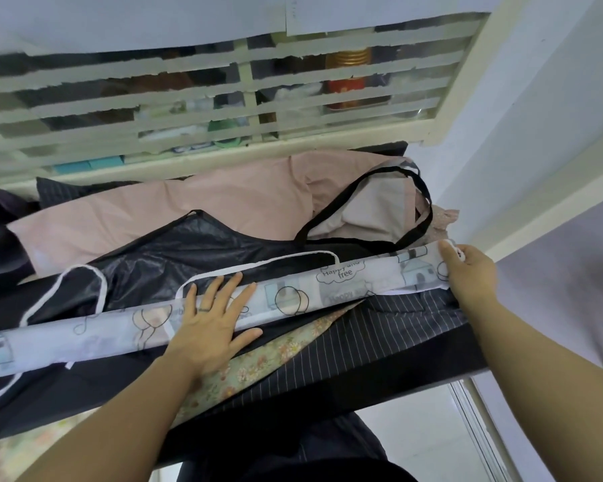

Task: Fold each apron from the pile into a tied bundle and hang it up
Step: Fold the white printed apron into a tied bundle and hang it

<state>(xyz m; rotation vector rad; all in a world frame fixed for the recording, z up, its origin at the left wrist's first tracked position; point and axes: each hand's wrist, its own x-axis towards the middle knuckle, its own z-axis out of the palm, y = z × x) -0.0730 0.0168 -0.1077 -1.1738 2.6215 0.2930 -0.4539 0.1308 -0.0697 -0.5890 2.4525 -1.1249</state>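
White cartoon-printed apron (328, 287), folded into a long narrow strip, lies on top of the pile of aprons. Nearest the person, a green floral cloth (258, 363) and a dark pinstriped cloth (380, 328) stick out from under the strip and hang over the dark edge of the table (415, 377).

The left hand (213, 325) presses flat on the strip's middle with fingers spread. The right hand (470, 273) pinches the strip's right end between thumb and fingers.

Just behind the strip lies a glossy black apron (195, 252), with the thin white ties (286, 258) looping across it. Further back are a pale pink cloth (223, 200) and a black strap loop (362, 200).

Behind the table stands a cream slatted window frame (188, 85), with a red gold-lidded jar (349, 81) showing through the slats. A white wall (536, 99) closes the right side.

The strip's long axis runs left to right across the table, and its right end reaches slightly farther from the person.
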